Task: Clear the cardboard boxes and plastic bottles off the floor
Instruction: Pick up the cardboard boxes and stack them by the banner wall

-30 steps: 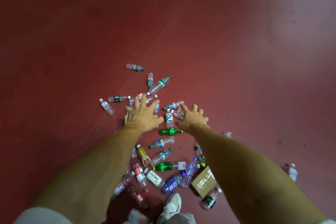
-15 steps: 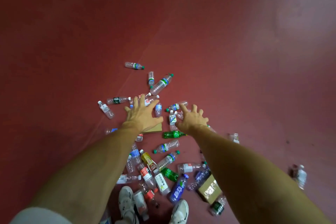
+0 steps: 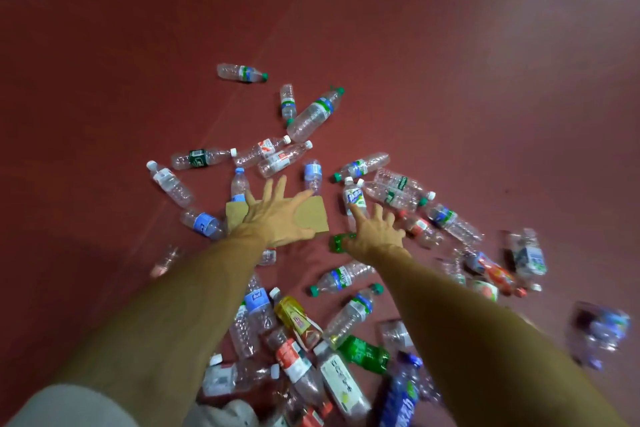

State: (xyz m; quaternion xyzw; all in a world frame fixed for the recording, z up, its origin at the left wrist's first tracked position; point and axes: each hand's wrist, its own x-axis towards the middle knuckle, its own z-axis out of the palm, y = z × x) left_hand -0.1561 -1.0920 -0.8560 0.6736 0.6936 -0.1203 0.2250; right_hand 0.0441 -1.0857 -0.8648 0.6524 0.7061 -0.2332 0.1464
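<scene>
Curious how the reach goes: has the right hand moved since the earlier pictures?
Yes, leftward: the right hand now hides the cap end of the green bottle, which showed clear before.

Bare red floor point(image 3: 104, 80) lies open on the left and far side. Scattered plastic bottles point(image 3: 313, 114) crowd the middle, ringing the cardboard box point(image 3: 315, 218). A denser heap point(image 3: 298, 319) blocks the near ground.

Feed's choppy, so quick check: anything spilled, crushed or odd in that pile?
No spill shows. The clear bottle beside the left forearm looks crumpled; the cardboard box lies flat, partly hidden by the left hand. Right-edge bottles are too blurred to judge.
</scene>
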